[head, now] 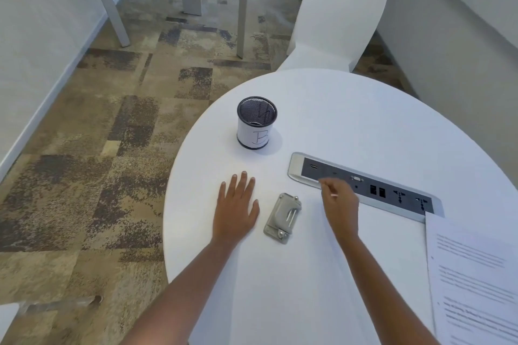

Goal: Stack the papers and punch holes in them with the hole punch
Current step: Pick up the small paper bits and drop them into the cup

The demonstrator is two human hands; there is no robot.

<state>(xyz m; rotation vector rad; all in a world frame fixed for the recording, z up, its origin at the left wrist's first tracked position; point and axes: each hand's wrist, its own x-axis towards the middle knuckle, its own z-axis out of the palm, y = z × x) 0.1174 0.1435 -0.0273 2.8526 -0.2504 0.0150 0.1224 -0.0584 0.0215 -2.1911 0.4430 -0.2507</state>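
A grey metal hole punch (pixel 283 217) lies on the round white table (pixel 350 120), between my two hands. My left hand (pixel 236 206) rests flat on the tabletop just left of the punch, fingers spread and holding nothing. My right hand (pixel 340 206), blurred, is right of the punch with its fingers pinched at the far left corner of a blank white sheet (pixel 392 260), which lies flat in front of me. A printed sheet (pixel 473 288) lies at the right edge, overlapping the blank one.
A black mesh pen cup (pixel 256 123) with a white label marked "B" stands beyond my left hand. A grey socket panel (pixel 372 186) is set into the table just past my right hand. A white chair (pixel 336 22) stands behind the table. Carpeted floor lies to the left.
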